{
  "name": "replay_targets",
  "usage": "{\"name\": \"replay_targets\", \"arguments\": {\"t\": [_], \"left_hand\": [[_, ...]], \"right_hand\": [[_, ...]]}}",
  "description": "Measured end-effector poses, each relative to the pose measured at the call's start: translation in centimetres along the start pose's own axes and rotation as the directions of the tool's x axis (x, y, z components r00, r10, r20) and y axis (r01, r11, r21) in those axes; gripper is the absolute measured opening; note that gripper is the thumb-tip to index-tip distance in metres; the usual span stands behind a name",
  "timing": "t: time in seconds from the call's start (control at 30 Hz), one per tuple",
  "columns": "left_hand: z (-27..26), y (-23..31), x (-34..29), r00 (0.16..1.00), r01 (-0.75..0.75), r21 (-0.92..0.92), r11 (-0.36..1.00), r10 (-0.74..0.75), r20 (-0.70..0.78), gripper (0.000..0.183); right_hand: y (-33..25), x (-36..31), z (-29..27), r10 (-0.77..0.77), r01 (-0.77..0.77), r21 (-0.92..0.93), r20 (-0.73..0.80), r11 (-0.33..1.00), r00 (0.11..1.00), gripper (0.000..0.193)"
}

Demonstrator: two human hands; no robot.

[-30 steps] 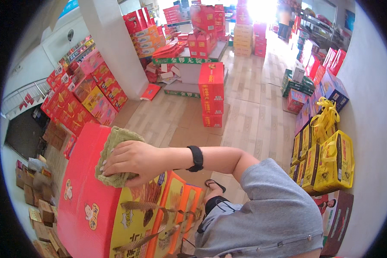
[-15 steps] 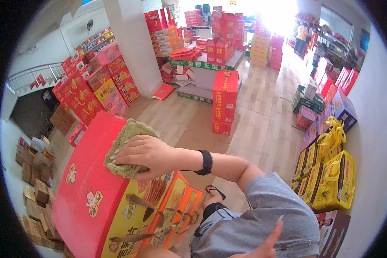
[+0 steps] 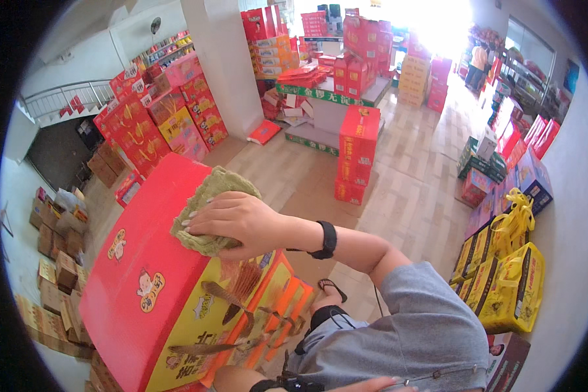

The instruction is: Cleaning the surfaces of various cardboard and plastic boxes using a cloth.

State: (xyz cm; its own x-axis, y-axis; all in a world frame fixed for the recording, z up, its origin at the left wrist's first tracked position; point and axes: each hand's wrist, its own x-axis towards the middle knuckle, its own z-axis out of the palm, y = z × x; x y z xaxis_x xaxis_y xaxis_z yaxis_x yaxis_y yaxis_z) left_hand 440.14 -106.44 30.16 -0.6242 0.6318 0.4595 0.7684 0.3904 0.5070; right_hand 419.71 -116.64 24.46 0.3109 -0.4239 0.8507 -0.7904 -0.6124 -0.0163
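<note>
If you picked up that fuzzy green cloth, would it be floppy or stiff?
The green cloth would probably be floppy, because its edges look crumpled and wavy. It's likely light, since the right hand covers much of it. It probably wouldn't roll, as it lies spread under that hand on the red box.

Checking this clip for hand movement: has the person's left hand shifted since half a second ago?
Yes. Judged against the glossy yellow box-shaped bag at far right, the left hand now sits lower in the view and farther left.
</note>
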Motion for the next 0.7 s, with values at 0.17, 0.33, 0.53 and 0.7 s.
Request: {"name": "replay_targets", "arguments": {"t": [0.17,0.33,0.53,0.7], "left_hand": [[1.7,1.4,-1.6,0.971,0.231,0.117,0.966,-0.222,-0.087,0.044],[2.5,1.9,-2.4,0.951,0.298,0.149,0.943,-0.28,-0.132,0.043],[2.0,1.7,-2.6,0.959,0.266,0.151,0.952,-0.246,-0.139,0.042],[1.8,1.7,-2.2,0.971,0.224,0.131,0.966,-0.209,-0.119,0.042]], "right_hand": [[-0.1,-0.3,-0.1,0.001,-0.001,-0.006,-0.006,1.0,1.0,0.05],[-0.1,-0.1,-0.1,0.007,-0.008,-0.03,-0.015,1.0,1.0,0.047],[-0.1,0.0,-0.2,-0.01,0.01,-0.029,-0.021,1.0,1.0,0.047],[0.0,-0.1,-0.4,0.021,-0.021,-0.053,0.002,0.998,1.0,0.048]]}}
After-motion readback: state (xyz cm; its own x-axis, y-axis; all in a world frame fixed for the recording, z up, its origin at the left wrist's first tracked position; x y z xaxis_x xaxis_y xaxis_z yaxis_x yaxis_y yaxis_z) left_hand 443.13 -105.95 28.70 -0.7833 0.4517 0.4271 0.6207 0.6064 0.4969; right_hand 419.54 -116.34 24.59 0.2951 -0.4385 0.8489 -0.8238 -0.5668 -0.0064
